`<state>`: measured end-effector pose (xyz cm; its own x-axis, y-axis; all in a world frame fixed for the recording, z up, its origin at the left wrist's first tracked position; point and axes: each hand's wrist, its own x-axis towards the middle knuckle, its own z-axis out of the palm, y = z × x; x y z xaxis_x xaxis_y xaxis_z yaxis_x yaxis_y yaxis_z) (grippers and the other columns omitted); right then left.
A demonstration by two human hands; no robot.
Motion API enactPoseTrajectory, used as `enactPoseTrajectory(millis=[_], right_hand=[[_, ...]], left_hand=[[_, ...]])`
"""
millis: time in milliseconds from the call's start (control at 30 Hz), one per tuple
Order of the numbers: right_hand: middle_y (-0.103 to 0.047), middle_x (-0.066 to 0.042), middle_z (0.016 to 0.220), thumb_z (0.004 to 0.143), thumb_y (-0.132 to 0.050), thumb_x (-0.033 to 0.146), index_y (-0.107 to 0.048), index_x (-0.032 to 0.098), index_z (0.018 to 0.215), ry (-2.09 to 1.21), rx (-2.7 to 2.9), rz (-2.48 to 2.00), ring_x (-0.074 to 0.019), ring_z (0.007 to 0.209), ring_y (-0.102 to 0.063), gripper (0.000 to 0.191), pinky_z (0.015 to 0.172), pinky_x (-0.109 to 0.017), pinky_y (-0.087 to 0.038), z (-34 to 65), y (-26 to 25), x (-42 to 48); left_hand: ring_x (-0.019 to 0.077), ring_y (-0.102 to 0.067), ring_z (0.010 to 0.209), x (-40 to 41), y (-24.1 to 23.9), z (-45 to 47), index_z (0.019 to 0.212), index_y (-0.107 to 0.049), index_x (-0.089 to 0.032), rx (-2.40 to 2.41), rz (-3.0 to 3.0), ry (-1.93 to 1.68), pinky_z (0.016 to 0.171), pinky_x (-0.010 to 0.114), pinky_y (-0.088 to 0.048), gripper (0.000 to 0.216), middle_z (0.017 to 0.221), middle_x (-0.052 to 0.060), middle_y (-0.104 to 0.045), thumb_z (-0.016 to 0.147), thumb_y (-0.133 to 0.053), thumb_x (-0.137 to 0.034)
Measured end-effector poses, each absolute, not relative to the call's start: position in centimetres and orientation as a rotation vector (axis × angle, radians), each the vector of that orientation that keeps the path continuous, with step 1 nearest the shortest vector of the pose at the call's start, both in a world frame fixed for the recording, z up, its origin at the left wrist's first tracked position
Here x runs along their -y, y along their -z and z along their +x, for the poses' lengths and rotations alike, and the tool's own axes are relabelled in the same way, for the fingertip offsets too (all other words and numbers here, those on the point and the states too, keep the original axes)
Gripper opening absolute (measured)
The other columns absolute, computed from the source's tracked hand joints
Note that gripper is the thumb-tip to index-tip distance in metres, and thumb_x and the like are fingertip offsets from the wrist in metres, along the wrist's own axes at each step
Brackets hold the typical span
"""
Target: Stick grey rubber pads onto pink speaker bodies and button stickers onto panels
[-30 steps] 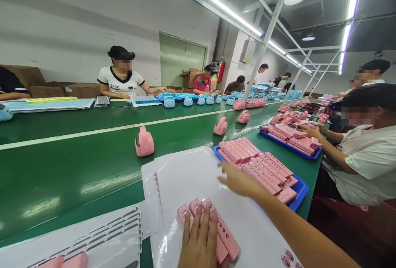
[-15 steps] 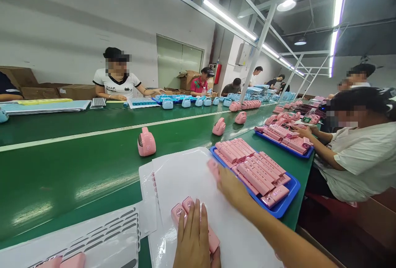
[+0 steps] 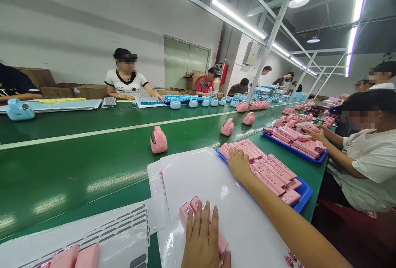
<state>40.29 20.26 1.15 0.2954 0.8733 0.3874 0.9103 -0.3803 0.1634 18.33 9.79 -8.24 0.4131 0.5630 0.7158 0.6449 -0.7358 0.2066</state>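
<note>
A pink gadget (image 3: pixel 159 140) stood on the green belt (image 3: pixel 77 165) beyond the white sheet (image 3: pixel 198 177) at the table's near edge. The left hand (image 3: pixel 202 239) lay flat, fingers extended, on pink covers (image 3: pixel 187 210) there. The blue tray (image 3: pixel 305 193) alongside held rows of pink strips (image 3: pixel 274 173). The right hand (image 3: pixel 239 164) rested on them, its grip indeterminable.

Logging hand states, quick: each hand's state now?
Left hand: open, flat on pink parts.
Right hand: on the tray parts, grip cannot be told.
</note>
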Motion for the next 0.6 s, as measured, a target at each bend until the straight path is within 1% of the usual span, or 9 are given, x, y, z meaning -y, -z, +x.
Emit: enactPoseTrajectory(millis=[67, 133, 233, 333, 367, 433, 500, 533, 600], right_hand=[[-0.045, -0.01, 0.132, 0.089, -0.056, 0.026, -0.049, 0.018, 0.122, 0.602, 1.717, -2.425, -0.0291, 0.119, -0.044, 0.035, 0.096, -0.053, -0.036, 39.6, -1.5, -19.4], [-0.043, -0.012, 0.134, 0.089, -0.054, 0.023, -0.05, 0.017, 0.123, 0.507, 1.787, -2.371, -0.031, 0.123, -0.039, 0.034, 0.099, -0.054, -0.032, 38.4, -1.9, -17.7], [-0.046, -0.014, 0.133, 0.091, -0.047, 0.024, -0.051, 0.017, 0.124, 0.269, 1.982, -2.217, -0.0287, 0.122, -0.041, 0.034, 0.1, -0.045, -0.035, 35.5, -1.9, -13.6], [-0.043, -0.01, 0.138, 0.091, -0.046, 0.033, -0.045, 0.022, 0.132, 0.017, 2.133, -2.042, -0.0226, 0.124, -0.043, 0.042, 0.099, -0.035, -0.041, 31.6, -0.6, -9.2], [-0.037, -0.012, 0.143, 0.087, -0.051, 0.039, -0.038, 0.022, 0.136, -0.08, 2.168, -1.986, -0.025, 0.125, -0.042, 0.053, 0.097, -0.037, -0.043, 30.1, 0.2, -8.0], [-0.024, -0.019, 0.147, 0.07, -0.071, 0.044, -0.03, 0.022, 0.141, -0.312, 2.248, -1.869, -0.0412, 0.125, -0.037, 0.084, 0.092, -0.054, -0.043, 27.3, 1.9, -6.5], [-0.029, -0.013, 0.147, 0.081, -0.061, 0.027, -0.044, 0.034, 0.131, -0.165, 2.227, -1.966, -0.0475, 0.122, -0.037, 0.053, 0.085, -0.069, -0.038, 24.9, 3.4, -6.0], [-0.031, -0.01, 0.146, 0.083, -0.058, 0.021, -0.055, 0.035, 0.12, -0.074, 2.214, -1.992, -0.0482, 0.122, -0.037, 0.039, 0.085, -0.072, -0.035, 24.1, 3.9, -6.0], [-0.037, -0.007, 0.144, 0.083, -0.057, 0.016, -0.065, 0.031, 0.101, 0.004, 2.171, -2.009, -0.0472, 0.118, -0.043, 0.025, 0.086, -0.07, -0.034, 23.6, 4.4, -6.3]], left_hand=[[0.0332, -0.029, 0.131, -9.6, 8.0, 18.3, 0.135, -0.033, -0.016, 1.113, -2.603, 1.279, 0.104, 0.051, -0.025, 0.082, 0.136, 0.01, -0.047, 0.056, -0.053, -0.018], [0.0321, -0.025, 0.133, -9.4, 7.3, 18.0, 0.137, -0.028, -0.014, 1.125, -2.67, 1.395, 0.104, 0.052, -0.028, 0.078, 0.138, 0.012, -0.044, 0.062, -0.051, -0.019], [0.0255, -0.023, 0.135, -9.3, 5.1, 16.9, 0.139, -0.02, -0.015, 1.303, -2.686, 1.701, 0.105, 0.049, -0.031, 0.06, 0.141, 0.014, -0.037, 0.082, -0.038, -0.02], [0.021, -0.028, 0.133, -10.4, 1.4, 15.3, 0.134, -0.028, -0.025, 1.733, -2.526, 1.992, 0.106, 0.046, -0.031, 0.044, 0.141, 0.009, -0.036, 0.09, -0.032, -0.027], [0.0211, -0.03, 0.131, -11.3, 0.1, 14.8, 0.131, -0.031, -0.027, 1.886, -2.464, 2.058, 0.106, 0.046, -0.032, 0.041, 0.139, 0.008, -0.037, 0.09, -0.034, -0.031], [0.0223, -0.037, 0.127, -13.7, -2.2, 14.1, 0.126, -0.034, -0.027, 2.111, -2.396, 2.097, 0.102, 0.046, -0.037, 0.04, 0.136, 0.009, -0.039, 0.088, -0.037, -0.037], [0.0215, -0.041, 0.122, -17.1, -3.8, 13.9, 0.124, -0.035, -0.024, 2.161, -2.398, 1.907, 0.1, 0.042, -0.039, 0.039, 0.133, 0.01, -0.04, 0.087, -0.039, -0.037], [0.0207, -0.042, 0.121, -18.9, -4.3, 13.9, 0.124, -0.036, -0.022, 2.128, -2.397, 1.731, 0.1, 0.039, -0.038, 0.04, 0.131, 0.011, -0.04, 0.086, -0.041, -0.035], [0.0235, -0.033, 0.126, -22.6, -4.8, 14.1, 0.12, -0.041, -0.016, 2.136, -2.374, 1.603, 0.105, 0.04, -0.029, 0.041, 0.129, 0.014, -0.039, 0.081, -0.048, -0.028]])
